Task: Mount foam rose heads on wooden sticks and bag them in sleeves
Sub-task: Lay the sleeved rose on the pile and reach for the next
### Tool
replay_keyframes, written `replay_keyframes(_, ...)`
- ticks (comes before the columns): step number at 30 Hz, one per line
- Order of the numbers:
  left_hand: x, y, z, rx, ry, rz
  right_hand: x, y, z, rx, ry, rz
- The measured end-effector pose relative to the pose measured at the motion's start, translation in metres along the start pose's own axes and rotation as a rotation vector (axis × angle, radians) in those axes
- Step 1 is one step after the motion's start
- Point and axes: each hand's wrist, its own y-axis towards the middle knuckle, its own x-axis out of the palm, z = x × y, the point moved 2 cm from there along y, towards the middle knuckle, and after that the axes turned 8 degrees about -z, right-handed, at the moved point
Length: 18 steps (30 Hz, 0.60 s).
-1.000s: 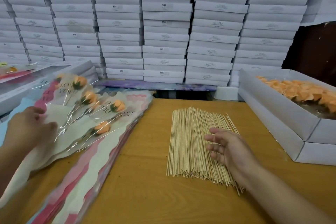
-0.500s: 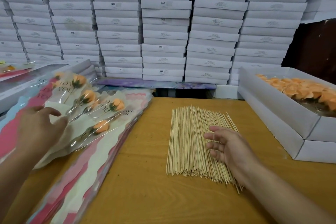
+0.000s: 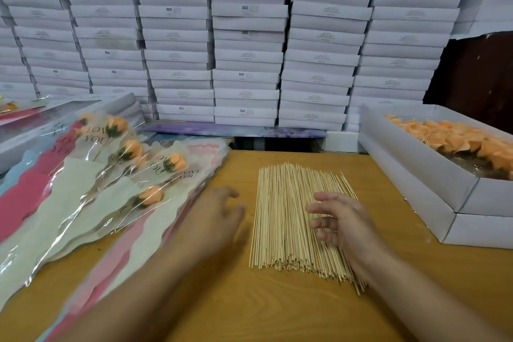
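Observation:
A flat pile of thin wooden sticks (image 3: 283,214) lies in the middle of the wooden table (image 3: 249,305). My right hand (image 3: 344,222) hovers over the pile's right side, fingers spread and relaxed, holding nothing. My left hand (image 3: 219,214) is just left of the pile, fingers loosely bent, empty. Orange foam rose heads (image 3: 455,139) fill a white box (image 3: 416,172) at the right. At the left lie several bagged roses (image 3: 150,197) in clear sleeves printed "LOVE YOU", on a stack of pink, cream and blue sleeves (image 3: 116,255).
A wall of stacked white cartons (image 3: 247,36) rises behind the table. More flat boxes (image 3: 41,125) sit at the far left. A purple sheet (image 3: 236,130) lies along the table's back edge. Bare wood shows in front of the sticks.
My left hand has left the bagged roses and swung right to the edge of the stick pile. My right hand has stayed over the sticks.

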Motion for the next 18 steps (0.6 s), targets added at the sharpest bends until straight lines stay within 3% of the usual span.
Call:
replay_keyframes(4, 0.051, -0.003, 0.021, 0.046, 0.029, -0.166, 0.002, -0.001, 0.001, -0.008, -0.030, 0.016)
replay_keyframes(12, 0.070, -0.003, 0.014, 0.106, 0.130, -0.174, 0.002, 0.002, 0.002, -0.023, -0.182, 0.012)
replay_keyframes(18, 0.069, -0.006, 0.016, 0.141, 0.106, -0.145, -0.029, 0.014, -0.036, -0.220, -0.909, 0.075)
